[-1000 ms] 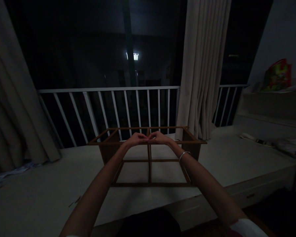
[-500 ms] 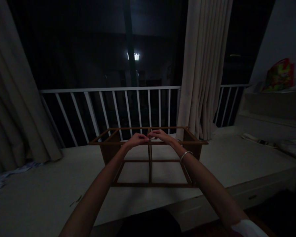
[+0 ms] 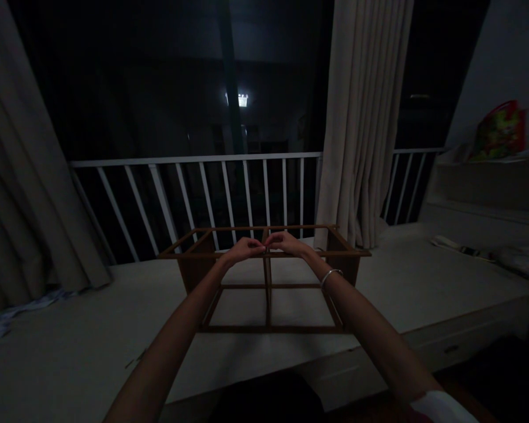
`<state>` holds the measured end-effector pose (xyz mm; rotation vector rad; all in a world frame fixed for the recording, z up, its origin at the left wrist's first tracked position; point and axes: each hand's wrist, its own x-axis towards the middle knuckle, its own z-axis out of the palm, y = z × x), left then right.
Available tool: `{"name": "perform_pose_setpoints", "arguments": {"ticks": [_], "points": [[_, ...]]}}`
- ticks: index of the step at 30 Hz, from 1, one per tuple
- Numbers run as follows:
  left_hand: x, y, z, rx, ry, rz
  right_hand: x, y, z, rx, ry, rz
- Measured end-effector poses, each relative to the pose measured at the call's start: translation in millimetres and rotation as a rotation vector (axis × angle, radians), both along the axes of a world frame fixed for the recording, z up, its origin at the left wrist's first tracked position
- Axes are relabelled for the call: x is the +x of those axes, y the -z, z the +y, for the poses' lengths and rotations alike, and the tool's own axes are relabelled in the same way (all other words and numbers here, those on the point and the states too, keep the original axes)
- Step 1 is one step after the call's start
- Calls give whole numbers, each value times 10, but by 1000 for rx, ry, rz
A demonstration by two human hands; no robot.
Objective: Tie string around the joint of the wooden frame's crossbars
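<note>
A brown wooden frame (image 3: 233, 329) with a middle divider stands on the pale ledge. My left hand (image 3: 243, 249) is pinched at the middle of its front top rail, close to the divider. Facing it, my right hand (image 3: 285, 242) pinches at the same spot, wrist bent inward and fingertips nearly meeting the left ones. Whatever lies between the fingertips is too small and dark to make out. A silver bangle (image 3: 330, 276) circles my right wrist.
Behind the frame runs a white railing (image 3: 194, 158) before a dark window. Beige curtains (image 3: 361, 117) hang at both sides. A strap (image 3: 461, 249) lies on the ledge (image 3: 405, 288) at right, below a shelf with a red and green bag (image 3: 498, 132). Small dark bits (image 3: 136, 358) lie at left.
My right fingertips have dipped slightly toward the rail's middle. The left hand and the wooden frame have hardly moved; the view has shifted a little.
</note>
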<state>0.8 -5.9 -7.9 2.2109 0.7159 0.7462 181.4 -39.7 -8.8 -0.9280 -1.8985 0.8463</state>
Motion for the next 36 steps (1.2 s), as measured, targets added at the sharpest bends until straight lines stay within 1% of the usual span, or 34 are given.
{"name": "perform_pose_setpoints", "arguments": {"ticks": [6,8,18,23,29,32,36], "points": [[4,27,33,-14,5,-3,12,90,106,88,72,-44],[5,34,46,-20,13,-2,13,111,134,132,74,-51],[-39,47,73,-19,53,23,11,108,151,329,71,-72],[-43,59,107,3,68,39,13,112,160,337,88,-124],[-17,64,106,-17,38,26,13,112,153,360,116,-109],[-11,61,91,-11,23,18,-1,113,148,371,159,-81],[-7,59,79,5,20,2,-21,110,151,333,150,-97]]}}
